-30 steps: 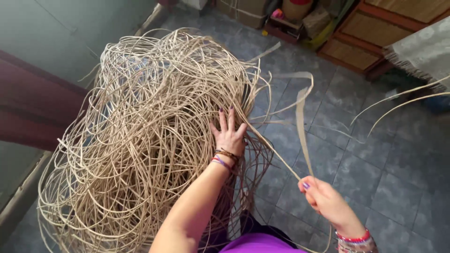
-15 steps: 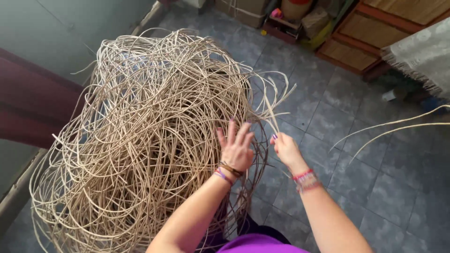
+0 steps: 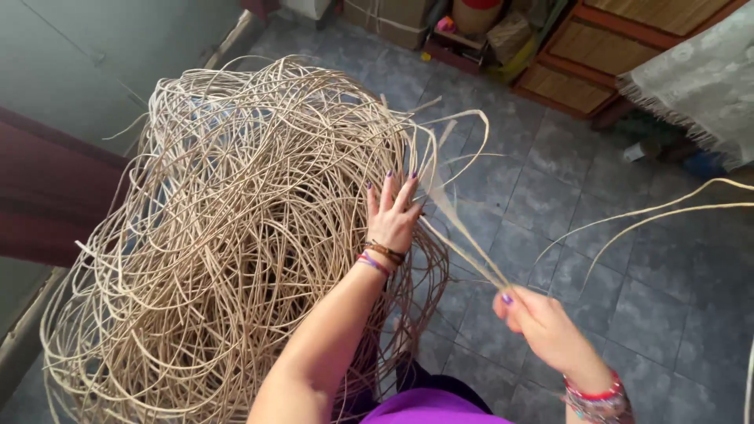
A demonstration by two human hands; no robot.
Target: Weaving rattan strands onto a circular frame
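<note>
Since the earlier frame the right hand (image 3: 542, 326) has drawn back from the heap toward the person's body, and a flat strand now stretches taut between hand and heap.

Left to right: a dark red panel (image 3: 47, 196) stands at the left edge of the view. Against it sits the tangled rattan heap (image 3: 236, 235), a large loose mound of pale tan cane strands, thin, looped and crossed without order, with open gaps showing the floor through them. It occupies the left and centre of the tiled floor (image 3: 550, 180).

The left hand (image 3: 393, 216) lies flat on the right flank of the heap, fingers spread wide, holding nothing; bracelets circle the wrist.

The flat strand (image 3: 459, 235) runs from the heap's upper right rim down to the right hand, which is closed in a pinch on its end.

Two loose strands (image 3: 660, 212) arc away from that hand toward the right edge. A fringed pale cloth (image 3: 699, 78) hangs at the upper right corner, beside wooden furniture (image 3: 597, 63).
</note>
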